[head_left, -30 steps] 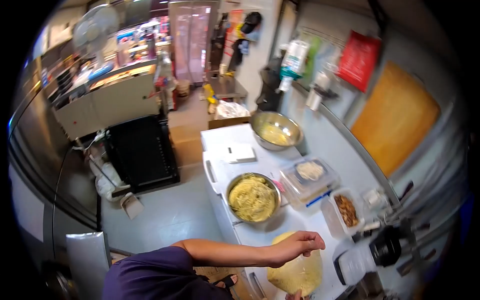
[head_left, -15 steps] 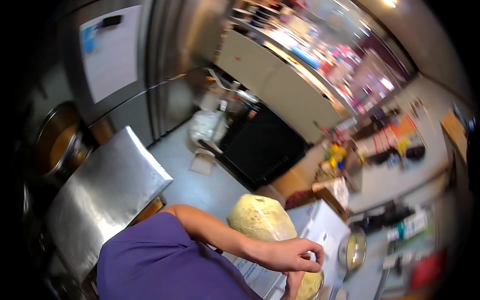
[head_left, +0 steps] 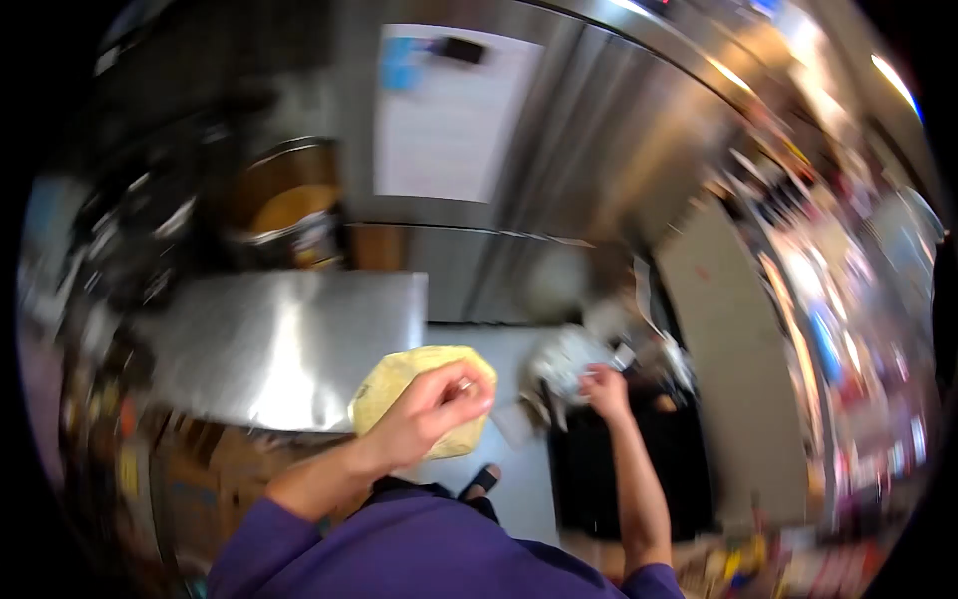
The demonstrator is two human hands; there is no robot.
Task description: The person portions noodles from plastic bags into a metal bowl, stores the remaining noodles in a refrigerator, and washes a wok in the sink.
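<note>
My left hand (head_left: 431, 407) is closed, fingers curled together, right over a clear bag of yellow noodles (head_left: 397, 375); the gripped top of the bag is hidden by the hand. The bag hangs beside the right edge of a steel table (head_left: 249, 339). Off to the right, my right hand (head_left: 604, 391) is raised apart from the bag, its fingers pressed together. Blur hides whether anything is between them.
A large metal pot (head_left: 289, 205) stands behind the steel table. Steel doors carry a white sheet (head_left: 449, 120). White plastic bags (head_left: 569, 361) and a black panel (head_left: 639, 464) are on the right, near a beige counter side (head_left: 738, 349). Cardboard boxes (head_left: 200, 489) lie low at left.
The view has swung left from the white worktop to the steel table. The noodle bag has moved along with my left hand. My right hand has separated from my left and moved out to the right.
</note>
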